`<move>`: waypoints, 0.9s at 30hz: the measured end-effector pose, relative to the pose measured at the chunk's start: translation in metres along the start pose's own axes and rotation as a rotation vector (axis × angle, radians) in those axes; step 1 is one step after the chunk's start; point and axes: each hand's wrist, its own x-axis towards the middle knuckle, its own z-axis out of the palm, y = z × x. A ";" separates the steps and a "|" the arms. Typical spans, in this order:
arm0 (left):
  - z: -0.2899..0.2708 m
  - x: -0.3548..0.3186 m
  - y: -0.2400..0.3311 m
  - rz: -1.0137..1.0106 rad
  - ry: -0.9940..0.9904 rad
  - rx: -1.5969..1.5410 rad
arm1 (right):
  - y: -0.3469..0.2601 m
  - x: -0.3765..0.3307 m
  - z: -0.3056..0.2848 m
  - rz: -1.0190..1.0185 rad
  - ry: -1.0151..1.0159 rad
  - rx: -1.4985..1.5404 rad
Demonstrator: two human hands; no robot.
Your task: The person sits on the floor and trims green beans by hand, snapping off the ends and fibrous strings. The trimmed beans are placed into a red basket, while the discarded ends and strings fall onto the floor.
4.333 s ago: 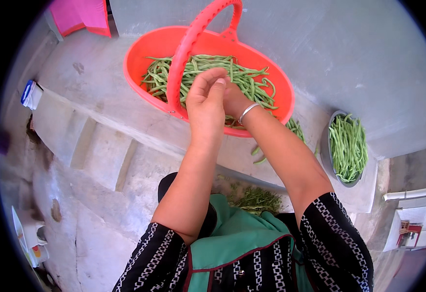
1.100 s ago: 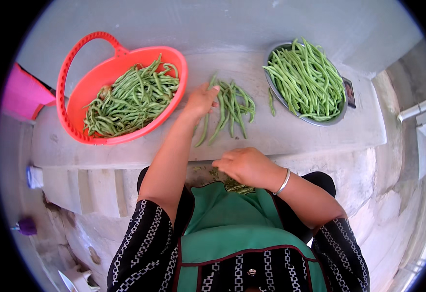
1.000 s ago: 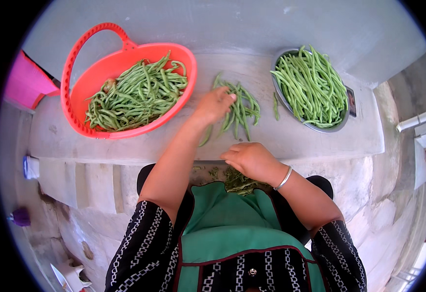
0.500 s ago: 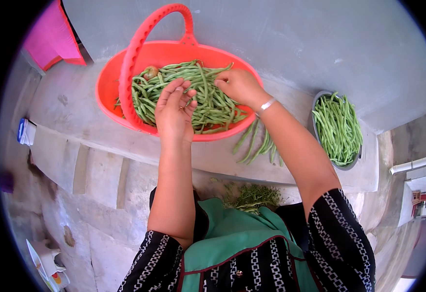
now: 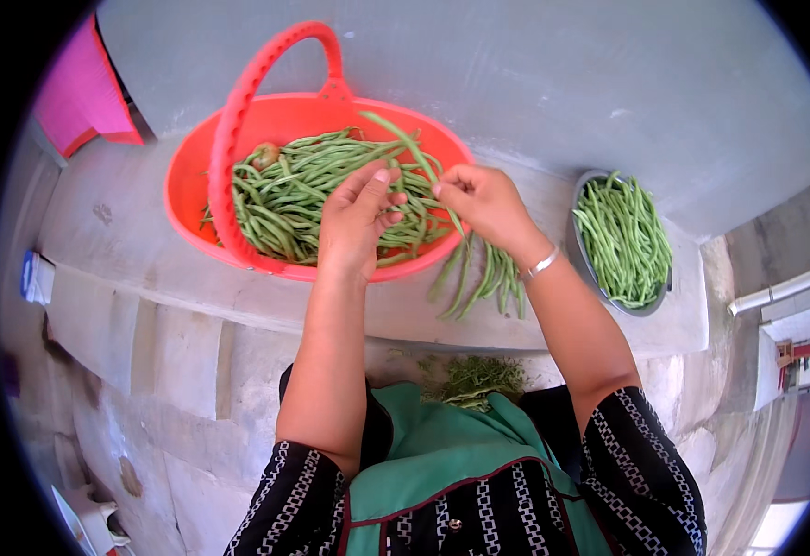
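Observation:
My right hand (image 5: 490,206) pinches a long green bean (image 5: 395,132) at the right end of the basket; the bean points up and to the left. Beside it, my left hand (image 5: 357,221) hovers over the basket's near side, fingers loosely curled and apart, with nothing visible in it. Below both lies a heap of green beans (image 5: 280,208) in a red plastic basket (image 5: 179,185) with an arched handle (image 5: 229,139). A round brownish thing (image 5: 264,155) sits among the beans at the back left.
To the right, a grey bowl (image 5: 579,255) holds more green beans (image 5: 622,236). Several loose beans (image 5: 493,278) lie on the concrete ledge (image 5: 395,315) between basket and bowl. Bean trimmings (image 5: 479,378) are heaped below the ledge near my lap. A grey wall (image 5: 534,83) rises behind.
My right hand has lifted a bean from the heap and moved right and slightly down. The left hand has turned and shifted toward it. The whole view has shifted slightly.

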 end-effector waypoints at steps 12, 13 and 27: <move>0.080 -0.052 -0.073 0.162 -0.221 0.192 | 0.076 -0.162 -0.073 -0.079 0.062 -0.162; 0.084 -0.054 -0.078 0.187 -0.247 0.241 | 0.089 -0.167 -0.075 -0.270 0.148 -0.332; 0.102 -0.059 -0.146 -0.518 -0.410 -0.239 | 0.060 -0.215 -0.109 -0.599 0.419 -0.298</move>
